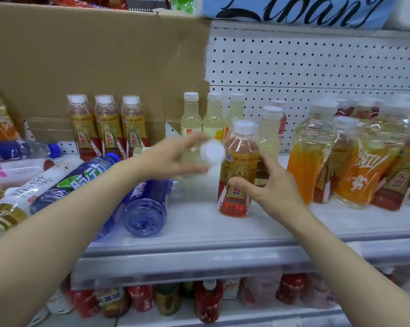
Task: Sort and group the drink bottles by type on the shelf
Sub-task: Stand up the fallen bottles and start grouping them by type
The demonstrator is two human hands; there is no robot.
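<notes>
Three gold-label bottles [107,125] at back, two blue bottles [128,197] lying

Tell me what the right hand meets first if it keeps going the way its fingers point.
Most likely the gold-and-red labelled bottle standing just left of the right hand; its fingertips already look at the label, though actual contact is unclear.

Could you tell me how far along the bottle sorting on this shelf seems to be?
Partly done. Three gold-label bottles stand in a row at the back, with pale yellow bottles grouped beside them. In hand: the left hand holds a blurred white-capped bottle, and the right hand reaches a lone gold-label bottle. Left: blue bottles lying down and the mixed cluster at right.
</notes>
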